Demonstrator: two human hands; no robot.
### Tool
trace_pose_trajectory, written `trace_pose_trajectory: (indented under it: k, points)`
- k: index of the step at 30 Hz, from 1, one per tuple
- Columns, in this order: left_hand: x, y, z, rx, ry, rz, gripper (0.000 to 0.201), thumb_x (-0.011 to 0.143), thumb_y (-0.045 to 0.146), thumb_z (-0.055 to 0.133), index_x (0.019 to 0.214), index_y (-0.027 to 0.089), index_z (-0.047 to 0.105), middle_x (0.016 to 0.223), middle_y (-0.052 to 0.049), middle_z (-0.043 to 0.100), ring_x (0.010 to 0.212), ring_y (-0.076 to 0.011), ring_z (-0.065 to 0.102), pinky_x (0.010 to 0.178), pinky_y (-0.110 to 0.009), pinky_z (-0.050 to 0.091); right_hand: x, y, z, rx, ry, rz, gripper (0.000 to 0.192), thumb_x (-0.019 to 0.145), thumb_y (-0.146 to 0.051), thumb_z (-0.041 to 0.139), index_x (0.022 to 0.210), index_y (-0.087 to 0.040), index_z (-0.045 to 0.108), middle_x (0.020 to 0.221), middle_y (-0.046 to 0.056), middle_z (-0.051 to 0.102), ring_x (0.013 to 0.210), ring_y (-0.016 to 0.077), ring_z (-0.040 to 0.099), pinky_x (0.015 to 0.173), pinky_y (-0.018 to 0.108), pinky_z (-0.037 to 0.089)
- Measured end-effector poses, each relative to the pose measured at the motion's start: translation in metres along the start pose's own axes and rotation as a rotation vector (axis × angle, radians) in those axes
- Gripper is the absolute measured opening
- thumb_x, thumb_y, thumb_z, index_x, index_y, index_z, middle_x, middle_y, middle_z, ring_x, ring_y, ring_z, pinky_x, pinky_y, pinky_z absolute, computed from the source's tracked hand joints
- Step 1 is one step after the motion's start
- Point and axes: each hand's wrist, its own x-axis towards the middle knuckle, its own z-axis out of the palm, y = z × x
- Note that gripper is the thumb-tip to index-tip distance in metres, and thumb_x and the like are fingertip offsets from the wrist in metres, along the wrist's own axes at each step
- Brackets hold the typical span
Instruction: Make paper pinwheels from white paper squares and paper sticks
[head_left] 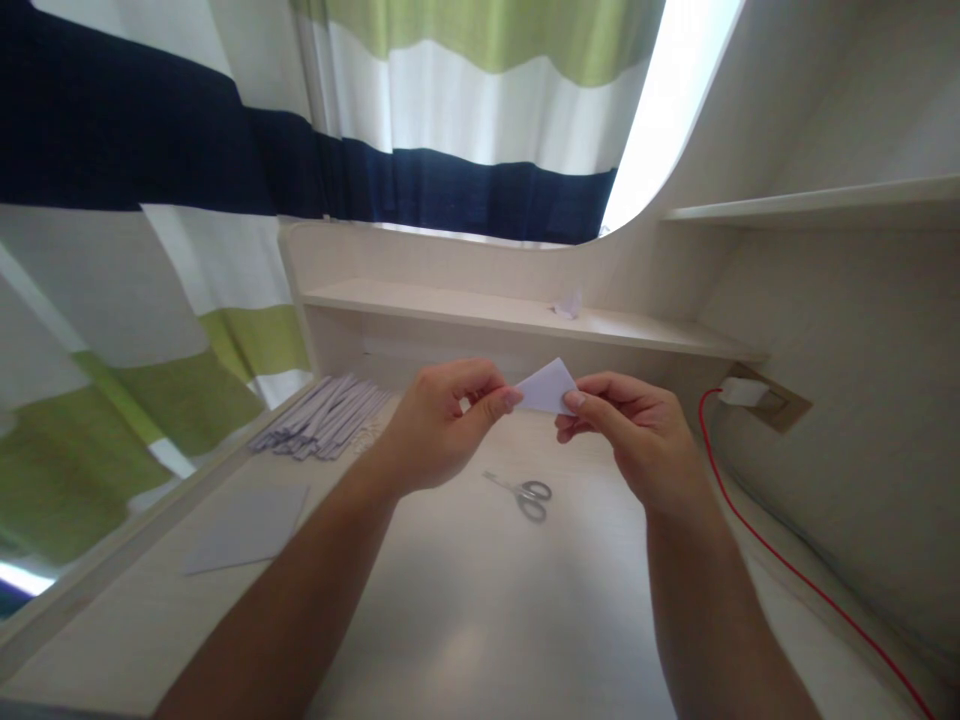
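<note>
A small piece of folded white paper (pixel 547 386) is held up above the desk between my two hands, its pointed corner upward. My left hand (pixel 450 420) pinches its left tip between thumb and forefinger. At its right edge, the thumb and fingers of my right hand (pixel 637 425) are closed on it. Below the paper, a pair of scissors (pixel 525 494) with grey handles lies on the desk, touched by neither hand. The far side of the paper is hidden.
Several thin paper strips (pixel 322 415) lie in a pile at the back left of the desk (pixel 465 620). A flat paper sheet (pixel 247 528) is nearer me. A small folded paper piece (pixel 568 303) sits on the shelf (pixel 465 308). A red cable (pixel 765 545) runs from a white plug (pixel 742 391).
</note>
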Motion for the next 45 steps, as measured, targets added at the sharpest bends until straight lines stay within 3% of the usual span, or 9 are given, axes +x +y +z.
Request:
trace_pose_trajectory:
  k: [9, 13, 16, 19, 23, 28, 30, 37, 45]
  points:
    - [-0.003, -0.004, -0.003, -0.026, -0.005, -0.062, 0.039, 0.1, 0.04, 0.069, 0.069, 0.018, 0.06, 0.062, 0.004, 0.056, 0.059, -0.0109, 0.048, 0.057, -0.026, 0.035, -0.002, 0.0, -0.004, -0.043, -0.047, 0.059, 0.02, 0.09, -0.037, 0.082, 0.083, -0.019, 0.082, 0.074, 0.004, 0.079, 0.063, 0.0157, 0.073, 0.065, 0.029, 0.064]
    - [-0.002, -0.004, -0.005, -0.161, -0.01, -0.12, 0.04, 0.097, 0.046, 0.072, 0.068, 0.018, 0.065, 0.061, 0.002, 0.059, 0.056, -0.0107, 0.049, 0.052, -0.025, 0.035, -0.002, -0.002, -0.002, -0.027, -0.034, 0.051, 0.02, 0.089, -0.037, 0.082, 0.082, -0.019, 0.081, 0.072, 0.003, 0.078, 0.063, 0.0157, 0.073, 0.065, 0.03, 0.064]
    - [-0.003, -0.006, -0.007, -0.266, -0.042, -0.172, 0.027, 0.09, 0.045, 0.08, 0.093, 0.018, 0.078, 0.075, -0.002, 0.071, 0.063, -0.0128, 0.061, 0.055, -0.023, 0.045, -0.001, 0.002, -0.001, -0.03, -0.008, 0.089, 0.023, 0.085, -0.039, 0.083, 0.08, -0.017, 0.078, 0.069, 0.003, 0.076, 0.06, 0.0158, 0.072, 0.061, 0.03, 0.063]
    - [-0.011, -0.01, -0.005, -0.217, -0.119, -0.192, 0.049, 0.082, 0.036, 0.086, 0.128, 0.024, 0.074, 0.097, -0.005, 0.079, 0.081, -0.0175, 0.072, 0.066, -0.024, 0.055, -0.004, 0.014, 0.0, -0.048, -0.013, 0.201, 0.027, 0.082, -0.041, 0.083, 0.077, -0.016, 0.075, 0.067, 0.003, 0.075, 0.056, 0.0146, 0.069, 0.056, 0.027, 0.06]
    - [-0.034, -0.015, 0.003, -0.059, -0.083, -0.223, 0.023, 0.085, 0.027, 0.077, 0.106, 0.02, 0.079, 0.101, -0.007, 0.08, 0.087, -0.0187, 0.073, 0.071, -0.026, 0.057, -0.018, 0.036, 0.01, -0.007, -0.068, 0.337, 0.039, 0.084, -0.052, 0.08, 0.077, -0.015, 0.071, 0.069, 0.005, 0.074, 0.054, 0.014, 0.067, 0.051, 0.026, 0.058]
    - [-0.069, -0.021, 0.012, -0.147, 0.017, -0.424, 0.015, 0.082, 0.031, 0.076, 0.088, 0.017, 0.076, 0.08, -0.004, 0.076, 0.074, -0.017, 0.069, 0.067, -0.027, 0.056, -0.047, 0.058, 0.034, 0.045, -0.069, 0.373, 0.056, 0.086, -0.059, 0.077, 0.124, -0.019, 0.065, 0.089, 0.005, 0.077, 0.058, 0.0173, 0.073, 0.048, 0.028, 0.058]
    - [-0.084, -0.024, 0.016, -0.276, 0.04, -0.529, 0.018, 0.08, 0.033, 0.078, 0.086, 0.017, 0.074, 0.075, -0.003, 0.074, 0.07, -0.0166, 0.068, 0.062, -0.027, 0.056, -0.057, 0.066, 0.044, 0.059, -0.055, 0.364, 0.062, 0.081, -0.053, 0.082, 0.13, -0.021, 0.06, 0.09, 0.003, 0.076, 0.06, 0.0174, 0.073, 0.049, 0.028, 0.058]
    - [-0.121, -0.028, 0.029, -0.557, 0.119, -0.728, 0.028, 0.075, 0.04, 0.082, 0.085, 0.017, 0.068, 0.075, -0.002, 0.073, 0.071, -0.0187, 0.074, 0.061, -0.027, 0.059, -0.079, 0.091, 0.063, 0.05, -0.017, 0.345, 0.038, 0.073, -0.036, 0.081, 0.105, -0.021, 0.065, 0.08, -0.001, 0.072, 0.062, 0.0158, 0.072, 0.055, 0.026, 0.055]
    - [-0.138, -0.03, 0.031, -0.633, 0.068, -0.751, 0.038, 0.078, 0.046, 0.083, 0.098, 0.016, 0.068, 0.078, -0.002, 0.071, 0.067, -0.0169, 0.072, 0.056, -0.027, 0.061, -0.094, 0.096, 0.063, 0.034, -0.096, 0.364, 0.022, 0.073, -0.027, 0.073, 0.093, -0.019, 0.069, 0.082, 0.002, 0.077, 0.062, 0.0161, 0.071, 0.057, 0.029, 0.056]
